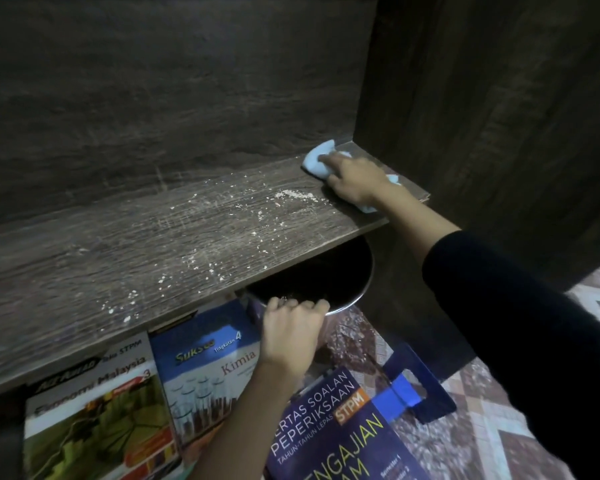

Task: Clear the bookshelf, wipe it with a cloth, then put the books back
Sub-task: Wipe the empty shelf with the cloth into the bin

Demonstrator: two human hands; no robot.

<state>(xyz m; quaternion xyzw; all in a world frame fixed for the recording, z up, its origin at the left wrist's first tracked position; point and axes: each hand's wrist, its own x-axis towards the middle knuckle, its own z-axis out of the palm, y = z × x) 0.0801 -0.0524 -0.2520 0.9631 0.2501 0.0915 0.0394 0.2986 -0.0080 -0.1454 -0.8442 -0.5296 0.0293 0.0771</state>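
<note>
Right fingers (335, 159) flat on cloth (312, 163) (blue)

Home room, dark wooden bookshelf (174, 216), schoolbooks (208, 372) on patterned floor mat (499, 420)

Right hand (354, 180) pressing flat, left hand (291, 329) gripping
</note>
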